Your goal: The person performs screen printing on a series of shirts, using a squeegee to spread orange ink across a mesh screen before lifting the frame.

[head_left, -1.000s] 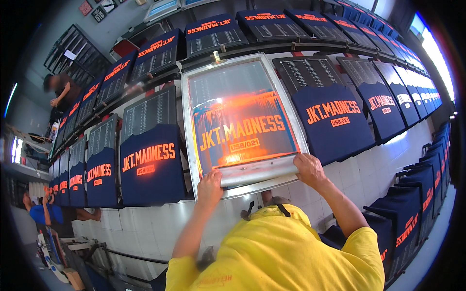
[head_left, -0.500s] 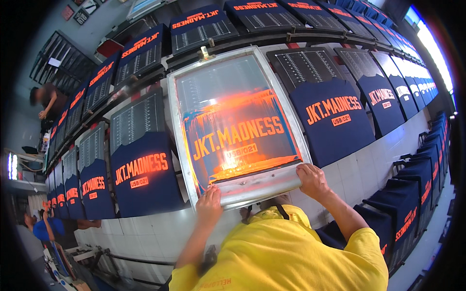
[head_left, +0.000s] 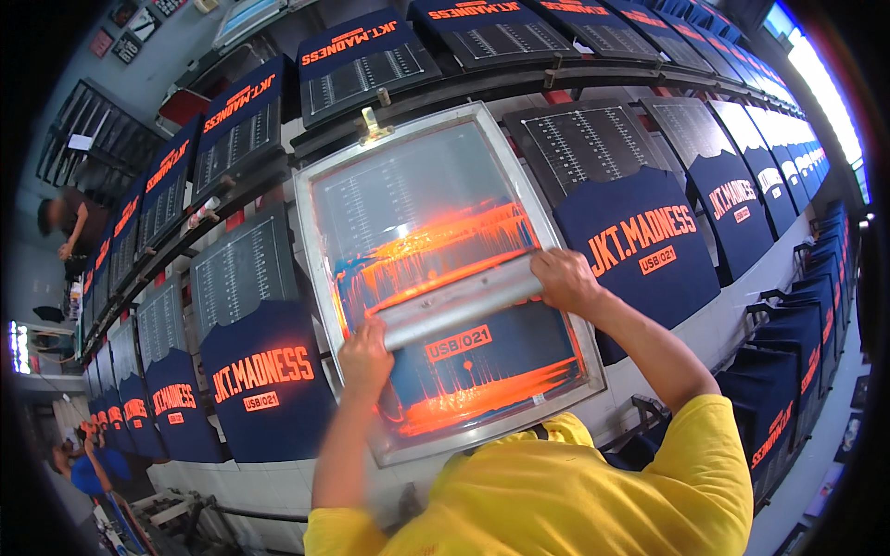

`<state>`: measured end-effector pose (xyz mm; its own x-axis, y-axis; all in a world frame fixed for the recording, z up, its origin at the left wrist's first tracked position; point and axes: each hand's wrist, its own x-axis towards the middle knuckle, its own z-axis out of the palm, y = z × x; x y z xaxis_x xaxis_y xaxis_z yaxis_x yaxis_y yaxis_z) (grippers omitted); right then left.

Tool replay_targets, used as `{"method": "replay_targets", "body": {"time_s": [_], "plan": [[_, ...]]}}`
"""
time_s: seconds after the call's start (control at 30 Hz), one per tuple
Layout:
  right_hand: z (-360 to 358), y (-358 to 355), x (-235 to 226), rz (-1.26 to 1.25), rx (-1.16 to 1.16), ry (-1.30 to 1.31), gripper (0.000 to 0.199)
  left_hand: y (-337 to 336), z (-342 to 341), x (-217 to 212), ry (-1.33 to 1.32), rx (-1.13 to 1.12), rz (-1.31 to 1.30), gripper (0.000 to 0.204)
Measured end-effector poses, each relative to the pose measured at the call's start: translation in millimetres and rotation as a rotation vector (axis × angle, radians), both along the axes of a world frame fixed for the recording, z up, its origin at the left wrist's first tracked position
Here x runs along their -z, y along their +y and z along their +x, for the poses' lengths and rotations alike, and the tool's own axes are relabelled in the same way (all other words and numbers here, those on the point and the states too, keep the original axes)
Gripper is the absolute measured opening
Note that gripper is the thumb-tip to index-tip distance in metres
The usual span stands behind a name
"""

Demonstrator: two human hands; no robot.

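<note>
A metal-framed printing screen (head_left: pixel 417 443) lies over a dark blue T-shirt on a board. Across its mesh, about midway up, stands a silver squeegee (head_left: pixel 454 299). My left hand (head_left: pixel 367 357) grips the squeegee's left end and my right hand (head_left: pixel 567 281) its right end, fingers wrapped round the bar. Bright orange ink (head_left: pixel 445 241) is smeared in a thick band beyond the bar. More orange ink (head_left: pixel 491 394) lies along the near part of the mesh. Between them a small boxed part of the design shows; the squeegee hides the lettering above it.
Boards with navy printed T-shirts stand either side, one to the left (head_left: pixel 269 426) and one to the right (head_left: pixel 649 287). A dark rail (head_left: pixel 324 134) runs behind the screen, with another row of boards beyond. More shirts (head_left: pixel 774 375) line the right. Other people (head_left: pixel 74 222) are far left.
Both hands have pushed the squeegee from the screen's near edge up to its middle. The orange ink has gathered ahead of it, and the upper lettering is now covered.
</note>
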<state>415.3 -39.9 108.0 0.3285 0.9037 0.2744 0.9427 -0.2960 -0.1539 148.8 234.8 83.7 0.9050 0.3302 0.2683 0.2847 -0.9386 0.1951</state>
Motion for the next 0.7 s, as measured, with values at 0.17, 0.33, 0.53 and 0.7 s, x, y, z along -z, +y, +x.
{"method": "replay_targets", "body": {"time_s": [0.17, 0.33, 0.53, 0.7], "plan": [[47.6, 43.2, -7.0, -0.103, 0.02, 0.093, 0.021, 30.9, 40.0, -14.6, -0.011, 0.001, -0.02, 0.027], [65.9, 62.3, -28.7, -0.264, 0.015, 0.099, 0.022, 53.5, 53.8, -28.2, 0.089, 0.005, 0.0, 0.022], [28.5, 49.6, -57.0, -0.107, -0.027, 0.023, 0.015, 34.4, 14.4, -66.5, 0.057, -0.058, -0.078, 0.021], [-55.1, -9.0, -46.2, 0.069, -0.07, 0.059, 0.017, -12.8, -65.9, -60.1, 0.019, -0.04, -0.064, 0.028]]}}
